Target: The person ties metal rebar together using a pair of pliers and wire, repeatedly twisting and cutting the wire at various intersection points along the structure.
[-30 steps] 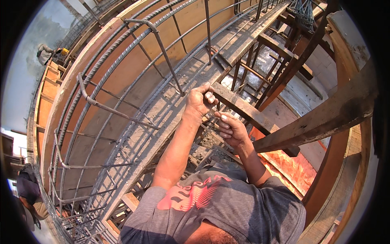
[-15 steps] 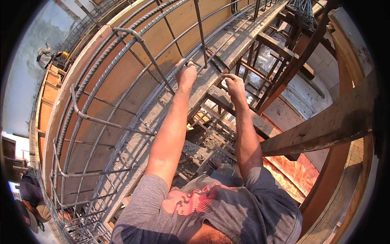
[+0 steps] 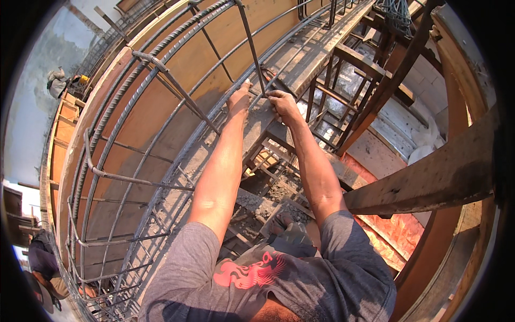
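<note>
Both my arms reach forward to a curved cage of steel rebar (image 3: 153,67). My left hand (image 3: 238,100) is closed low at the cage, beside the lower bars; what its fingers grip is hidden. My right hand (image 3: 284,107) is just to the right, its fingers pinched at the lower end of a bent steel stirrup (image 3: 250,45). Whatever small thing sits in that pinch cannot be made out. Right beyond the right hand, a dark tool (image 3: 281,86) with some orange on it lies on the ledge.
A curved plywood form panel (image 3: 129,112) stands behind the cage. Timber framing (image 3: 362,61) and an open drop lie right, with a thick beam (image 3: 424,177) near my right arm. Tie wire (image 3: 397,19) hangs at the top. Other people (image 3: 45,257) are at the left.
My right hand has moved left, to the stirrup's lower end beside my left hand. My left hand stays at the cage. The whole view has shifted slightly.
</note>
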Available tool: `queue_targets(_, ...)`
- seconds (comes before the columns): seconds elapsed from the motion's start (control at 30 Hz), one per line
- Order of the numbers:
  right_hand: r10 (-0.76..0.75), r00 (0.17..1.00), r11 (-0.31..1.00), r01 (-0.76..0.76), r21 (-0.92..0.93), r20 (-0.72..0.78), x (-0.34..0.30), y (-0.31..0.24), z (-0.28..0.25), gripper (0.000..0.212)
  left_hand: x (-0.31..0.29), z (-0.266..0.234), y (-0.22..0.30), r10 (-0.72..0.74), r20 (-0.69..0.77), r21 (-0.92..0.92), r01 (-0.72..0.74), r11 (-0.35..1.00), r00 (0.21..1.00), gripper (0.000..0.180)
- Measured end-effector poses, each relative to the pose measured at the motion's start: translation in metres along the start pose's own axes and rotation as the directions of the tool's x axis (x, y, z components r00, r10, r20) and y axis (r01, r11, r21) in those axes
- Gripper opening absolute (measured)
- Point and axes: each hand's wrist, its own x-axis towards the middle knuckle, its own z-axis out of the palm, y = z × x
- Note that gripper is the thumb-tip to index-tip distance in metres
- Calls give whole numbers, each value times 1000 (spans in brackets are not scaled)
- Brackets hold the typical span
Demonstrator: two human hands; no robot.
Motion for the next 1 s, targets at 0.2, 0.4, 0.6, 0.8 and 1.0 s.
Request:
queue_targets(0.2, -117, 988, 984, 101, -149, -104, 7, 9, -5, 20, 5, -2, -18, -124, -114, 10, 126, 992, 986, 24)
queue_targets(0.4, -318, 946, 895, 275, -352, -68, 0, 1, 20, 23, 49, -17, -64, -214, -287, 325, 306, 895, 933, 20)
queue_targets(0.6, -264, 954, 935, 217, -280, -143, -2, 3, 3, 23, -29, 3, 21, -15, -132, 765, 112, 634, 991, 29)
queue_targets(0.8, -158, 980, 972, 132, -192, -124, -15, -12, 11, 21, 17, -8, -16, -123, 96, 733, 13, 680, 988, 40)
queue_targets(1.0, -136, 973, 990, 129, -51, -188, -6, 6, 4, 21, 11, 10, 11, -315, 221, 103, 299, 949, 923, 40)
